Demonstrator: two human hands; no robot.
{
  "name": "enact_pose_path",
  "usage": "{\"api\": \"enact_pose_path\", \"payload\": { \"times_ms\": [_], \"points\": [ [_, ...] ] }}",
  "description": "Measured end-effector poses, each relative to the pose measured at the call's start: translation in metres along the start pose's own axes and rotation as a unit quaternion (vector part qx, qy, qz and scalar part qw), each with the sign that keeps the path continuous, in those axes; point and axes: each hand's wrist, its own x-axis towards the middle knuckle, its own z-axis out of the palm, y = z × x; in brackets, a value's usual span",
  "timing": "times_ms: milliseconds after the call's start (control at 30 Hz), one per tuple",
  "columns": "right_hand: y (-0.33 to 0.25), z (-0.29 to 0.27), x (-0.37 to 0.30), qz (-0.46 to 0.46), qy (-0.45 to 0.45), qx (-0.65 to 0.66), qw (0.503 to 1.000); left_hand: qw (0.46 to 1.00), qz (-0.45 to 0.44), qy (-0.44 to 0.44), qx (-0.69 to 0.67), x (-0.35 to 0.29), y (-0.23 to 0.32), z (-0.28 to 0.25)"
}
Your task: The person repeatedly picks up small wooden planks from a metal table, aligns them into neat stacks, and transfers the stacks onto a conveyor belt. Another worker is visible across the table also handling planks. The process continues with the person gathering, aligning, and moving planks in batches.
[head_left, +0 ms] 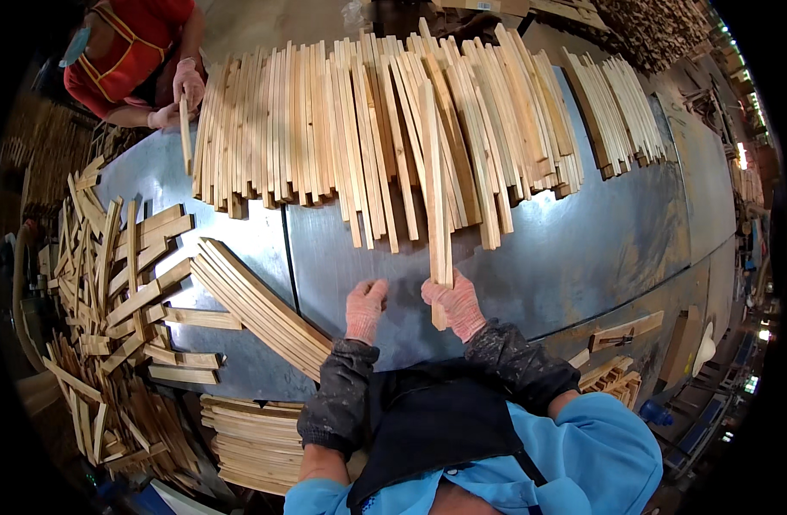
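My right hand [456, 304], in a pale pink glove, is closed round the near end of a long square wooden strip [434, 189]. The strip slants up and away from me, over the front of a wide row of similar strips [299, 120]. To its left, my left hand [367, 309], gloved alike, is held above the metal table [350, 266] with its fingers curled in and nothing visible in them. Left of that hand, a few strips [256, 300] lie side by side at a slant, their near ends close to my left sleeve.
A co-worker [136, 60] in red, at the far left, holds a strip [185, 137]. Short wood pieces [144, 292] are heaped along the table's left side. A smaller row of strips [621, 116] lies far right. Stacked strips [252, 438] sit below the table's near edge.
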Motion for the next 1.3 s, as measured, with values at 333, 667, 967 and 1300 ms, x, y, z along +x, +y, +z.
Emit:
{"api": "enact_pose_path", "payload": {
  "times_ms": [333,667,967,1300],
  "points": [
    [-0.004,-0.005,0.005,0.025,0.022,0.002,0.999,0.972,-0.082,-0.015,-0.219,0.071,0.027,0.022],
    [-0.006,0.006,0.010,-0.010,0.015,-0.007,1.000,0.956,-0.033,-0.082,-0.281,0.010,0.006,0.013],
    [0.002,0.038,-0.006,-0.007,-0.047,0.000,0.999,0.989,-0.001,-0.120,-0.085,-0.105,-0.040,0.002],
    [0.014,0.064,-0.033,-0.020,-0.172,-0.227,0.958,0.977,-0.015,-0.209,-0.037,-0.141,-0.052,-0.043]
  ]
}}
